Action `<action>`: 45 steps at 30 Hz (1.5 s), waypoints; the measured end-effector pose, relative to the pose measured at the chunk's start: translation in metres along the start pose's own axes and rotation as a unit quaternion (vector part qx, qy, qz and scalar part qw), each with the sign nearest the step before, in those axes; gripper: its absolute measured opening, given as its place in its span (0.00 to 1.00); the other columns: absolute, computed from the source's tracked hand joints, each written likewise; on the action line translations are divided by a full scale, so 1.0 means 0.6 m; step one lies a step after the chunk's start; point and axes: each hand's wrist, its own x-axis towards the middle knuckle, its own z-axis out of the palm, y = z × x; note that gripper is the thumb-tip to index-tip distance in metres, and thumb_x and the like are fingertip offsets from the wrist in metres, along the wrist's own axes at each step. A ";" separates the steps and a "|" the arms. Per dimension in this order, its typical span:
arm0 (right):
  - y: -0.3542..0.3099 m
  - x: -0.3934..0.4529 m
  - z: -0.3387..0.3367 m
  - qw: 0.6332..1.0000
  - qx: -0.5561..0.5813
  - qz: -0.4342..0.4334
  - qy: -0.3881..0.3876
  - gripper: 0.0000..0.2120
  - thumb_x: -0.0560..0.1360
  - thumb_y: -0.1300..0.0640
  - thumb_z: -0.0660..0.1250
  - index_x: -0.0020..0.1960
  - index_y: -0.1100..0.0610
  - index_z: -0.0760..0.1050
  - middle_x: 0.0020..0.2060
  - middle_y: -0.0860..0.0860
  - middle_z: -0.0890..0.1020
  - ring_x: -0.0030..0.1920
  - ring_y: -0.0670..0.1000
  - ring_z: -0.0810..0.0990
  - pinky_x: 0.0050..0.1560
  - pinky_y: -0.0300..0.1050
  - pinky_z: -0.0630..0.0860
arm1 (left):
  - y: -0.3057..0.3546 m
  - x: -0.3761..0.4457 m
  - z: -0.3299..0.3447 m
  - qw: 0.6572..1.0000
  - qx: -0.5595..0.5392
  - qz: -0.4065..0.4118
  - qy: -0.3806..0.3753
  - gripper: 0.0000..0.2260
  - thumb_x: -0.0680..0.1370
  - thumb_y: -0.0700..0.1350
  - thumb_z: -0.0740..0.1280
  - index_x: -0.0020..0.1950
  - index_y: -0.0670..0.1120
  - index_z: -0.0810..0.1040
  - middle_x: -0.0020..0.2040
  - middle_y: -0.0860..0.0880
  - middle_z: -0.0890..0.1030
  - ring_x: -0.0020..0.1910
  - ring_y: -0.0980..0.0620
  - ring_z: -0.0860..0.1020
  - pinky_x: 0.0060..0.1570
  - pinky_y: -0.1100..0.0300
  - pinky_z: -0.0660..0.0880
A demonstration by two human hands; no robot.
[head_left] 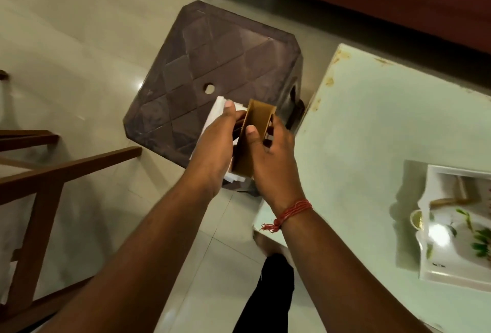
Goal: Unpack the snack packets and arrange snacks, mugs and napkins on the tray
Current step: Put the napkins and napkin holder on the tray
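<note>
Both hands (pixel 240 146) grip napkins (pixel 216 114) — and holder (pixel 255 136).

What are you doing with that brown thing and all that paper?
A person stands over a dark brown plastic stool, holding things in both hands. The right hand grips a tan holder, likely a napkin holder. The left hand holds white paper napkins right beside it, apparently fitting them in or taking them out. Off to the right, a white tray sits on the pale table, with a leaf-patterned mug blurred on it.
</note>
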 end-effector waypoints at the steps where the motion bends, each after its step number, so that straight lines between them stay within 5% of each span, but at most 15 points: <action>1: 0.006 -0.002 -0.022 1.000 0.007 0.000 0.004 0.26 0.80 0.43 0.59 0.76 0.47 0.58 0.72 0.48 0.64 0.69 0.52 0.71 0.59 0.41 0.71 | 0.000 -0.009 0.019 1.000 -0.007 0.001 -0.009 0.22 0.81 0.64 0.51 0.67 0.57 0.75 0.66 0.54 0.77 0.65 0.49 0.75 0.66 0.47 0.71; 6: 0.061 -0.022 -0.170 0.999 0.027 0.016 0.041 0.25 0.81 0.43 0.58 0.75 0.46 0.60 0.62 0.44 0.67 0.63 0.46 0.72 0.55 0.36 0.69 | -0.012 -0.070 0.163 0.996 0.005 0.035 -0.077 0.20 0.82 0.63 0.51 0.64 0.59 0.76 0.61 0.57 0.78 0.60 0.56 0.76 0.51 0.60 0.72; 11: 0.149 -0.056 -0.329 0.995 0.022 0.042 0.084 0.22 0.80 0.44 0.60 0.73 0.47 0.65 0.60 0.46 0.69 0.56 0.44 0.73 0.48 0.30 0.68 | -0.052 -0.130 0.331 0.990 -0.016 0.011 -0.139 0.20 0.82 0.62 0.52 0.66 0.57 0.76 0.63 0.57 0.79 0.66 0.57 0.74 0.66 0.48 0.71; 23: 0.347 -0.098 -0.586 0.991 0.004 0.110 0.081 0.26 0.75 0.49 0.67 0.71 0.47 0.66 0.60 0.50 0.71 0.59 0.51 0.76 0.62 0.53 0.76 | -0.143 -0.233 0.613 0.972 -0.056 -0.088 -0.209 0.19 0.81 0.62 0.54 0.61 0.57 0.80 0.61 0.54 0.81 0.63 0.55 0.77 0.51 0.49 0.79; 27: 0.373 -0.091 -0.603 0.990 -0.006 0.121 0.073 0.29 0.73 0.50 0.67 0.72 0.47 0.65 0.63 0.52 0.70 0.62 0.54 0.75 0.64 0.55 0.75 | -0.158 -0.234 0.645 0.971 -0.077 -0.108 -0.197 0.19 0.82 0.62 0.53 0.56 0.56 0.80 0.59 0.54 0.82 0.61 0.53 0.78 0.52 0.46 0.78; 34: 0.385 -0.078 -0.610 0.991 -0.004 0.121 0.055 0.29 0.74 0.51 0.67 0.74 0.48 0.63 0.66 0.52 0.70 0.62 0.54 0.75 0.63 0.52 0.75 | -0.172 -0.222 0.659 0.973 -0.082 -0.100 -0.190 0.21 0.82 0.63 0.51 0.63 0.55 0.78 0.64 0.54 0.79 0.65 0.50 0.75 0.61 0.41 0.75; 38: 0.385 -0.075 -0.605 0.991 -0.006 0.120 0.049 0.30 0.73 0.48 0.67 0.73 0.48 0.64 0.66 0.51 0.73 0.63 0.53 0.76 0.63 0.54 0.77 | -0.173 -0.216 0.657 0.973 -0.080 -0.095 -0.193 0.19 0.82 0.63 0.51 0.57 0.57 0.79 0.64 0.54 0.79 0.67 0.50 0.74 0.65 0.41 0.72; 45: 0.352 -0.122 -0.576 0.978 -0.153 0.021 0.141 0.33 0.77 0.54 0.67 0.78 0.55 0.56 0.74 0.55 0.65 0.75 0.56 0.63 0.74 0.53 0.64 | -0.167 -0.199 0.602 0.981 -0.081 -0.038 -0.173 0.22 0.83 0.59 0.53 0.73 0.51 0.69 0.73 0.49 0.71 0.70 0.50 0.71 0.71 0.46 0.67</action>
